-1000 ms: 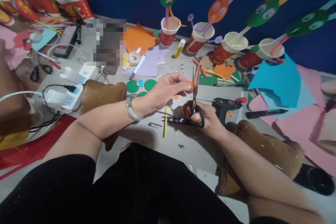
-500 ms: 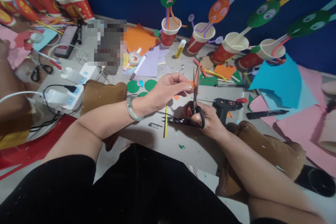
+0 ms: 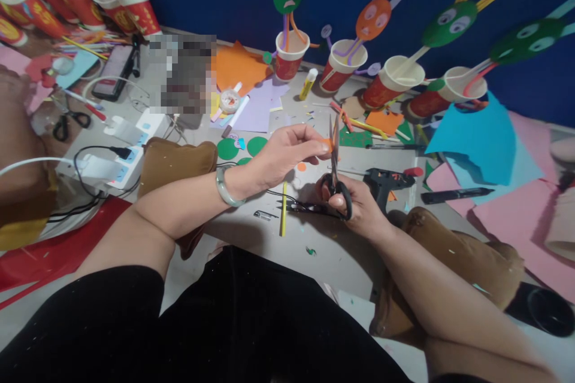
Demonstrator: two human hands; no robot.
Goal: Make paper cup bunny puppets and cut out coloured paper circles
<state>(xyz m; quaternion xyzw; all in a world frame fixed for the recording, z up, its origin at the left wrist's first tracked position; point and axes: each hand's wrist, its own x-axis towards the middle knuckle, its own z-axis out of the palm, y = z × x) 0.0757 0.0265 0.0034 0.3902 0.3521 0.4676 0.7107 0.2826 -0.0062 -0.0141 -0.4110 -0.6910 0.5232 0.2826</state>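
Between thumb and fingertips, my left hand pinches a small piece of orange paper. My right hand grips black-handled scissors, with their blades pointing up and slightly apart beside the orange paper. Below my hands lie a yellow stick and a small silver clip-like piece. Green paper circles rest to the left of my left hand, and a small orange disc lies under it. A black glue gun is just beyond my right hand.
Red paper cups with paper-faced figures stand along the blue wall. A glue stick stands before them. Blue paper and pink sheets lie at right. At left are a power strip, a phone and another person's arm.
The scissor blades are slightly further apart at the tips than before. My left hand keeps its pinch in nearly the same place. At the left edge, the other person's arm has shifted slightly.
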